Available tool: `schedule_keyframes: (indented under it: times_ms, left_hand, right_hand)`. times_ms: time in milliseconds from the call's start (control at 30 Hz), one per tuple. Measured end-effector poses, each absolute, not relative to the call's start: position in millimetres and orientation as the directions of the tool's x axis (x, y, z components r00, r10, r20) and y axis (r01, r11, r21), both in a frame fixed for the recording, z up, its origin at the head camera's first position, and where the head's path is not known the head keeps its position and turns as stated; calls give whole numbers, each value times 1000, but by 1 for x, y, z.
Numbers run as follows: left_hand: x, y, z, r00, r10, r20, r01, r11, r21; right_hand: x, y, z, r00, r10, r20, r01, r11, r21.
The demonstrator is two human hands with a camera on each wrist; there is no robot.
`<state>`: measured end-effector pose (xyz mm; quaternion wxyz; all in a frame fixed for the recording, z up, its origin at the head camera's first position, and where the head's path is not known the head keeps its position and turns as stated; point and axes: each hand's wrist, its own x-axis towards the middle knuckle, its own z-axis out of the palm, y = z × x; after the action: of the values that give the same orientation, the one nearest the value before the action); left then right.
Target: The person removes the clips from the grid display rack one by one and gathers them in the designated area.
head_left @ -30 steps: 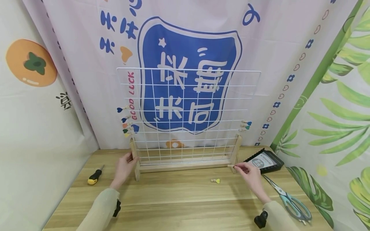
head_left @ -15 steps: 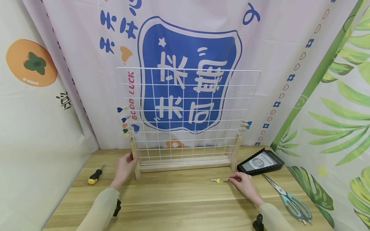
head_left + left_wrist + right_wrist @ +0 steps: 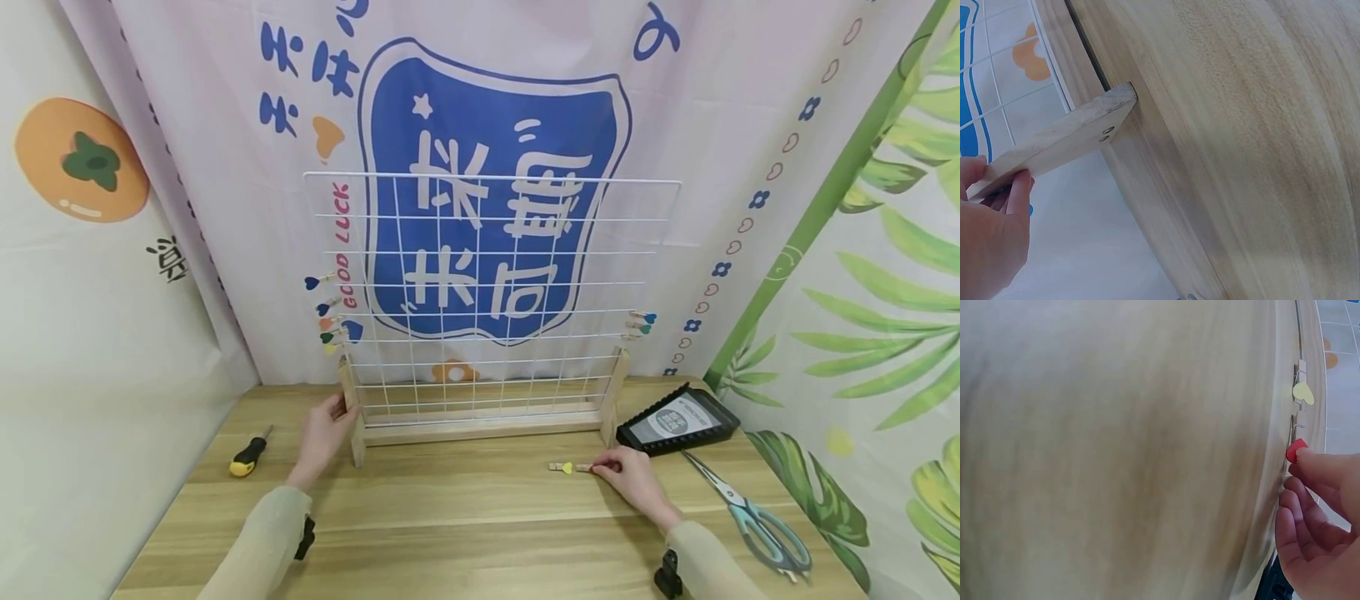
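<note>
My left hand (image 3: pixel 326 437) grips the left wooden upright (image 3: pixel 1066 134) of the stand, thumb on one face and fingers behind. A white wire grid (image 3: pixel 480 283) rises from that stand. Low at the front right of it, my right hand (image 3: pixel 633 482) pinches a small wooden clothespin by its red heart (image 3: pixel 1295 450), close over the tabletop. Just left of this lies a clothespin with a yellow heart (image 3: pixel 1302 393). Heart clothespins in blue, orange, green and yellow clip the grid's left edge; a blue heart clothespin (image 3: pixel 649 318) and a green one (image 3: pixel 645 329) clip the right edge.
A yellow-and-black screwdriver (image 3: pixel 248 456) lies at the left. On the right are a black tray (image 3: pixel 720 425) with a printed label and teal-handled scissors (image 3: pixel 750 517). Printed cloth (image 3: pixel 262 217) hangs behind the wooden table (image 3: pixel 450 533).
My right hand has come from the stand's right foot, down and left, to beside the yellow-heart clothespin, bringing the red-heart one. My left hand stays on the upright.
</note>
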<state>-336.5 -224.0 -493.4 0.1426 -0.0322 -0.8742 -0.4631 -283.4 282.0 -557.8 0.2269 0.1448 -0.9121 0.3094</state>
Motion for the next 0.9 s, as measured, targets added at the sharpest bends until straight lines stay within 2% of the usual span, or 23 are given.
schedule_keyframes:
  times_ms: [267, 433, 600, 900]
  left_hand:
    - [-337, -224, -493, -955, -71, 287, 198, 565, 801]
    - [-336, -225, -493, -955, -69, 290, 201, 566, 799]
    - [-336, -224, -492, -955, -72, 287, 199, 564, 802]
    - [-334, -223, -493, -954, -76, 291, 198, 567, 800]
  right_hand:
    - [-285, 284, -547, -948, -60, 314, -232, 804, -548]
    - [-289, 289, -524, -930, -47, 364, -254, 800, -544]
    - [-299, 300, -477, -913, -18, 407, -271, 773, -574]
    - [-313, 321, -396, -819, 117, 562, -301, 746, -594]
